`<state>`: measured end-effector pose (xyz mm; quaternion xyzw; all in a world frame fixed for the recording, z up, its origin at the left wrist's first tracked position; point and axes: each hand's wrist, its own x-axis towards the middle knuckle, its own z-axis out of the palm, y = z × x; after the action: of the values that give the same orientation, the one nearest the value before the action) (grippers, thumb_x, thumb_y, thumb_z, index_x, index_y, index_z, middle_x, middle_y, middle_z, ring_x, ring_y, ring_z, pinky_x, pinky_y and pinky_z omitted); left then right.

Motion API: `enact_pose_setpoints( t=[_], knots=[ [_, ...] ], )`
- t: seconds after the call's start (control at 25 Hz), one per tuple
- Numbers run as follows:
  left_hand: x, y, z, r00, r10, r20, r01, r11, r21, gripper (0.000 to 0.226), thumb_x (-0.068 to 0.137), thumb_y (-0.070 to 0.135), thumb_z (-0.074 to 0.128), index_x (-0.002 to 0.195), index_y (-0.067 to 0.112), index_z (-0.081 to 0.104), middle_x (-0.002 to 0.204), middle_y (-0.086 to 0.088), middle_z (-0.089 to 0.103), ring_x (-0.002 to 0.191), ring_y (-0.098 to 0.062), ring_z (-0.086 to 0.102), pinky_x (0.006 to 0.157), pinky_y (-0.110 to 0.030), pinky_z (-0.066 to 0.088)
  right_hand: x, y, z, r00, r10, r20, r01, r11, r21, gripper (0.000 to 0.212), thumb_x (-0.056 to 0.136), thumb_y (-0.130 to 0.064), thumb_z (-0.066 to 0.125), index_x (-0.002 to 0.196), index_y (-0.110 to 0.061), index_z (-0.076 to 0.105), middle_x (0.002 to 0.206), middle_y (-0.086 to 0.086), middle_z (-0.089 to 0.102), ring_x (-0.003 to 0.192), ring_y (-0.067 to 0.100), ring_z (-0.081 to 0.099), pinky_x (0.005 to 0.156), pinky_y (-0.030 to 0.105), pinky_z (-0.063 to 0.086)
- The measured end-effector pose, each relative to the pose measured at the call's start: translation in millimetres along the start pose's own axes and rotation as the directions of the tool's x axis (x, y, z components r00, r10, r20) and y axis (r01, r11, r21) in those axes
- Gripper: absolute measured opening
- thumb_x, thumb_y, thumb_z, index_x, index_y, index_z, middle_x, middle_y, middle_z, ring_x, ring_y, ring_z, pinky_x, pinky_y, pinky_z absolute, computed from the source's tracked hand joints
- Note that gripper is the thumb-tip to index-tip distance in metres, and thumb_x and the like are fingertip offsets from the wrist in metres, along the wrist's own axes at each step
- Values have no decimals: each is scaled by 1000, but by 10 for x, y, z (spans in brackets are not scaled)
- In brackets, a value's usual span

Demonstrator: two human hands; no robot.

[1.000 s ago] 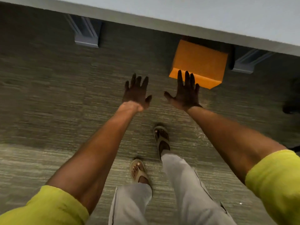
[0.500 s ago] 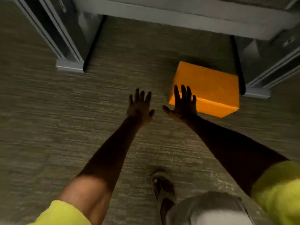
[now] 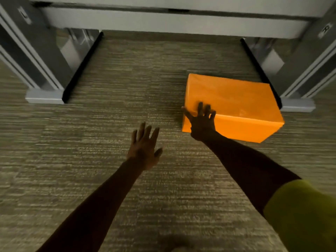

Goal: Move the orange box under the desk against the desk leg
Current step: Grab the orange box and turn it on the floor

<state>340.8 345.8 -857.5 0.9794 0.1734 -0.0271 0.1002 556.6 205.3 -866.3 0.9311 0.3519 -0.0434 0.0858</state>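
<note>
**Item: orange box at right desk leg, contact step**

Right hand (image 3: 201, 122): fingers spread, palm laid over the near left corner of the orange box (image 3: 234, 102); I see no grip, only flat contact, or nearly so.

Left hand (image 3: 144, 150): spread wide, holding nothing, above the carpet (image 3: 91, 160), apart from the box.

Box: on the carpet under the desk (image 3: 163, 20), its far right corner just beside the right desk leg (image 3: 298, 104); I cannot tell whether they touch. The near end seems angled away from the leg.

Left desk leg (image 3: 45, 95): well apart, not involved.

Step, as I judge it: starting the push. Next move calls for a sideways slide to the right, squaring the box flush with the leg.
</note>
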Motion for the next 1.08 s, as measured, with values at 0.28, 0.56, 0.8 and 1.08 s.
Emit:
enact_pose_setpoints(
  t=[0.28, 0.56, 0.8, 1.08],
  knots=[
    [-20, -147, 249, 999, 29, -44, -30, 1000, -6, 81, 99, 54, 47, 164, 20, 11, 171, -11, 9, 158, -30, -14, 128, -53, 2, 278, -6, -130, 998, -36, -44, 32, 996, -86, 54, 107, -19, 18, 160, -30, 16, 165, 29, 4, 144, 63, 13, 112, 70, 25],
    [169, -204, 134, 992, 33, -122, -40, 998, -51, 79, 99, 55, 47, 163, 20, 16, 170, -12, 14, 159, -30, -6, 127, -53, 6, -449, 118, -39, 861, -416, -292, 298, 879, -372, 54, 87, -11, 52, 135, -30, 64, 139, 19, 62, 116, 53, 62, 85, 56, 58],
    [518, -79, -78, 967, 49, -252, -74, 993, -92, 80, 98, 64, 32, 162, 18, 21, 167, -20, 22, 157, -39, 10, 123, -59, 17, -910, 371, 261, 617, -754, -226, 691, 656, -303, 62, 92, -19, 56, 152, -33, 44, 161, 12, 37, 143, 53, 33, 109, 66, 39],
    [1064, -90, -129, 988, -151, 29, 154, 956, -249, 96, 92, 62, 59, 162, 17, 13, 168, -20, 14, 153, -40, 18, 120, -57, 26, -1035, -49, 263, 995, 45, -92, 5, 875, 485, 93, 84, -82, 28, 161, -34, 6, 169, 13, -13, 154, 37, -16, 120, 66, 4]
  ],
)
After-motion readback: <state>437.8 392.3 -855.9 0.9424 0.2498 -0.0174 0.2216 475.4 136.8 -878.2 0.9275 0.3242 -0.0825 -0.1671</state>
